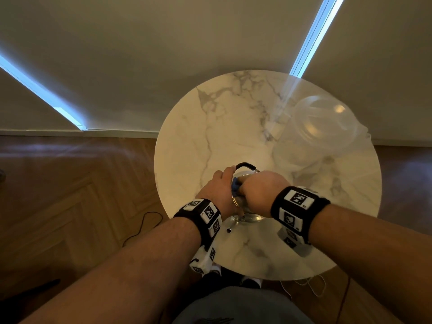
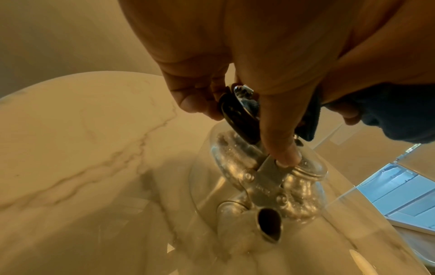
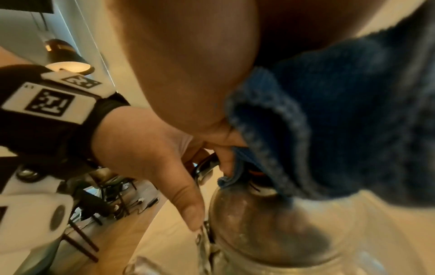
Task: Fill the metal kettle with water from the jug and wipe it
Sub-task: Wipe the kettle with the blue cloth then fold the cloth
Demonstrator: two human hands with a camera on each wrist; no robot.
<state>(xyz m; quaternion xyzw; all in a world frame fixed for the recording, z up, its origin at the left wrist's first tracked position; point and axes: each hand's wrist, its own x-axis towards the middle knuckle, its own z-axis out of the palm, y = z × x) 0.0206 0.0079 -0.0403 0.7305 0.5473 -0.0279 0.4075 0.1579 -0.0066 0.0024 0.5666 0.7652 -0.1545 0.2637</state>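
Note:
The metal kettle (image 1: 251,217) stands near the front of the round marble table (image 1: 210,127), mostly hidden under both hands. My left hand (image 1: 219,185) grips its black handle (image 2: 237,119), thumb down on the metal bracket above the spout (image 2: 268,225). My right hand (image 1: 257,190) holds a bunched blue cloth (image 3: 341,121) against the top of the kettle (image 3: 270,232). A sliver of the cloth (image 1: 235,186) shows between the hands. The clear plastic jug (image 1: 322,129) stands apart at the table's back right.
Wooden floor surrounds the table, with a dark cable (image 1: 142,225) on it at the left and white cords (image 1: 313,286) under the table's front right. A pale wall runs behind. Chairs (image 3: 105,195) stand off to the left.

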